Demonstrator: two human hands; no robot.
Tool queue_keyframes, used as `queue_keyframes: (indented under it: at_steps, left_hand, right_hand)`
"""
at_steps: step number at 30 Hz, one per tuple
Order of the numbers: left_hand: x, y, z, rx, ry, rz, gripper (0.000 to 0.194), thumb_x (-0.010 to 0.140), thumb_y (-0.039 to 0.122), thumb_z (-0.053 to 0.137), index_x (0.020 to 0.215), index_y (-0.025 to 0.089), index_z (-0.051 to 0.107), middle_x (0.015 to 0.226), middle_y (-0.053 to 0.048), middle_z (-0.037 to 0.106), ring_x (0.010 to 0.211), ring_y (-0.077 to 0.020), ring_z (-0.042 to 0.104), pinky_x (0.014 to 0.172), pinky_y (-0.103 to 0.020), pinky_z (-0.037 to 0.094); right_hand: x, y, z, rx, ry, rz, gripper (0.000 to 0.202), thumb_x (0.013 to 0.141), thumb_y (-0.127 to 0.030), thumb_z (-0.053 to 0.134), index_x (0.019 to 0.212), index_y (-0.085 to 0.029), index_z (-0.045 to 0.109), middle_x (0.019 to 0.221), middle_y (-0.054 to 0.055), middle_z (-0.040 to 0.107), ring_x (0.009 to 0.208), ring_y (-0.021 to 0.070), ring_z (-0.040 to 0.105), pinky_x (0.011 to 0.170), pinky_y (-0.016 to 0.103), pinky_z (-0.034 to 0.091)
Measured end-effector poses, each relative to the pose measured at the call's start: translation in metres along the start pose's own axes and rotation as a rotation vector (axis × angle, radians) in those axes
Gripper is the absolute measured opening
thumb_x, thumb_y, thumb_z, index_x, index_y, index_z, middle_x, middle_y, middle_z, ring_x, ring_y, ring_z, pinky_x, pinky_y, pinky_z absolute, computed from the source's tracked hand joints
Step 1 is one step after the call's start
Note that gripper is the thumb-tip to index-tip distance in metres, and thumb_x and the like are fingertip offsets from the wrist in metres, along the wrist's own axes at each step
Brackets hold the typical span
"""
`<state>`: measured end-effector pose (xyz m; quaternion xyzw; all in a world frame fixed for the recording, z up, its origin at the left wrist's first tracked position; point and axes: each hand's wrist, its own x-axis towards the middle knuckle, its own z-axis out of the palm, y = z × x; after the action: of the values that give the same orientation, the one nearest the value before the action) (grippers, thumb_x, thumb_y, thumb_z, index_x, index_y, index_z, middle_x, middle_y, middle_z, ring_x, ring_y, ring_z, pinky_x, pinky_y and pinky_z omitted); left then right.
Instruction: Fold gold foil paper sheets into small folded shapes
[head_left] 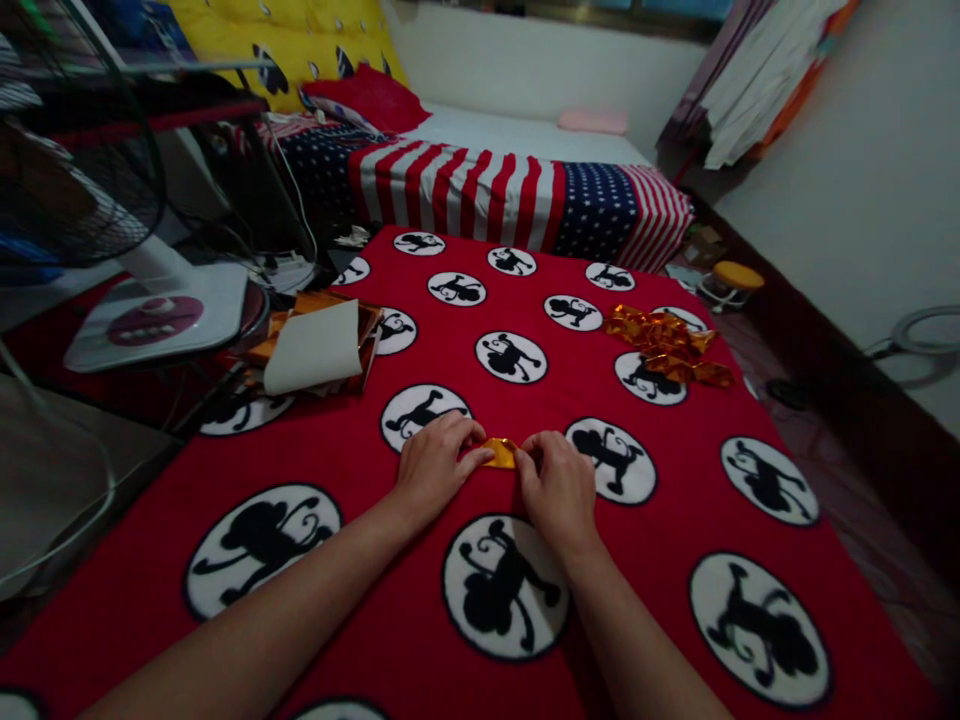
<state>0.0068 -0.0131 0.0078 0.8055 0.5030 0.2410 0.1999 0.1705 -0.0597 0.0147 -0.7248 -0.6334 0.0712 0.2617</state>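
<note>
The small gold foil piece (500,453) lies between the two hands, low over the red cloth (540,400). The left hand (444,455) has its thumb and fingers closed on one end; the right hand (559,478) pinches the other. Beyond the fingertips, bare cloth runs to its far edge near the striped bed cover (465,190). The crumpled foil pieces (666,343) lie ahead and right of the fingers, the paper stack (315,345) ahead and left. The foil's ends are hidden by fingers; it seems folded, though blur leaves that uncertain.
</note>
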Motion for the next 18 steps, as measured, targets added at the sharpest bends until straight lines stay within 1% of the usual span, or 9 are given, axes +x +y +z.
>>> queue_keyframes:
  at_steps: [2, 4, 6, 8, 10, 12, 15, 16, 18]
  left_hand:
    - [-0.001, 0.0, -0.001, -0.002, -0.002, -0.003, 0.015, 0.083, 0.036, 0.064, 0.089, 0.023, 0.065, 0.086, 0.0, 0.064, 0.082, -0.0157, 0.059, 0.065, -0.026, 0.038]
    - [-0.001, 0.0, -0.002, -0.012, -0.008, -0.003, 0.014, 0.083, 0.035, 0.065, 0.088, 0.022, 0.065, 0.086, 0.0, 0.064, 0.081, -0.0156, 0.059, 0.064, -0.026, 0.038]
    - [0.001, -0.001, -0.004, -0.037, -0.018, -0.008, 0.013, 0.082, 0.034, 0.065, 0.087, 0.023, 0.066, 0.084, 0.0, 0.065, 0.078, -0.0154, 0.059, 0.063, -0.026, 0.038]
    - [0.007, -0.002, -0.006, -0.107, -0.029, -0.043, 0.013, 0.079, 0.034, 0.067, 0.087, 0.023, 0.068, 0.082, 0.0, 0.067, 0.074, -0.0152, 0.059, 0.062, -0.026, 0.039]
    - [0.016, -0.002, -0.007, -0.269, -0.048, -0.107, 0.017, 0.077, 0.033, 0.068, 0.088, 0.021, 0.069, 0.081, -0.001, 0.068, 0.072, -0.0153, 0.06, 0.064, -0.026, 0.042]
    - [0.027, -0.001, -0.008, -0.534, -0.094, -0.177, 0.024, 0.074, 0.033, 0.069, 0.091, 0.017, 0.068, 0.082, -0.004, 0.07, 0.072, -0.0157, 0.062, 0.065, -0.026, 0.045]
    - [0.039, 0.001, -0.01, -0.884, -0.164, -0.294, 0.042, 0.068, 0.034, 0.075, 0.102, 0.012, 0.065, 0.084, -0.007, 0.072, 0.072, -0.0168, 0.066, 0.066, -0.026, 0.049]
    - [0.041, 0.002, -0.01, -0.95, -0.177, -0.318, 0.047, 0.065, 0.034, 0.077, 0.104, 0.011, 0.064, 0.086, -0.007, 0.073, 0.074, -0.017, 0.067, 0.067, -0.026, 0.049]
    - [0.042, 0.002, -0.011, -1.009, -0.196, -0.327, 0.048, 0.063, 0.033, 0.08, 0.102, 0.011, 0.066, 0.09, -0.008, 0.074, 0.077, -0.0172, 0.067, 0.071, -0.026, 0.05]
  right_hand:
    - [-0.002, -0.002, -0.001, 0.003, 0.02, -0.002, 0.009, 0.084, -0.019, 0.056, 0.076, -0.02, 0.059, 0.077, 0.004, 0.066, 0.073, 0.0198, 0.059, 0.069, 0.032, 0.032]
    - [-0.004, -0.002, -0.001, 0.036, 0.04, 0.012, 0.006, 0.083, -0.018, 0.057, 0.082, -0.02, 0.062, 0.078, 0.004, 0.068, 0.073, 0.0204, 0.061, 0.071, 0.033, 0.034]
    - [-0.003, 0.0, 0.001, 0.129, 0.047, 0.044, 0.012, 0.082, -0.019, 0.057, 0.09, -0.02, 0.065, 0.081, 0.004, 0.071, 0.074, 0.0207, 0.063, 0.073, 0.033, 0.038]
    - [0.001, 0.003, 0.003, 0.282, 0.036, 0.087, 0.014, 0.082, -0.021, 0.056, 0.091, -0.021, 0.068, 0.083, 0.004, 0.072, 0.076, 0.0205, 0.065, 0.073, 0.032, 0.042]
    - [0.008, 0.004, 0.006, 0.465, 0.006, 0.137, 0.014, 0.082, -0.024, 0.055, 0.085, -0.021, 0.069, 0.084, 0.004, 0.072, 0.076, 0.0202, 0.066, 0.071, 0.031, 0.045]
    - [0.015, 0.002, 0.009, 0.646, -0.021, 0.184, 0.014, 0.081, -0.026, 0.056, 0.082, -0.02, 0.068, 0.08, 0.004, 0.072, 0.073, 0.0197, 0.066, 0.069, 0.03, 0.048]
    - [0.022, -0.002, 0.013, 0.833, -0.007, 0.218, 0.012, 0.079, -0.028, 0.057, 0.08, -0.019, 0.065, 0.075, 0.004, 0.07, 0.068, 0.0188, 0.064, 0.064, 0.029, 0.049]
    - [0.023, -0.003, 0.013, 0.865, 0.011, 0.223, 0.012, 0.079, -0.028, 0.057, 0.08, -0.018, 0.065, 0.074, 0.004, 0.069, 0.067, 0.0185, 0.064, 0.063, 0.029, 0.05]
    - [0.022, -0.003, 0.015, 0.902, 0.039, 0.237, 0.012, 0.079, -0.029, 0.058, 0.081, -0.018, 0.064, 0.074, 0.004, 0.068, 0.067, 0.0181, 0.063, 0.062, 0.028, 0.05]
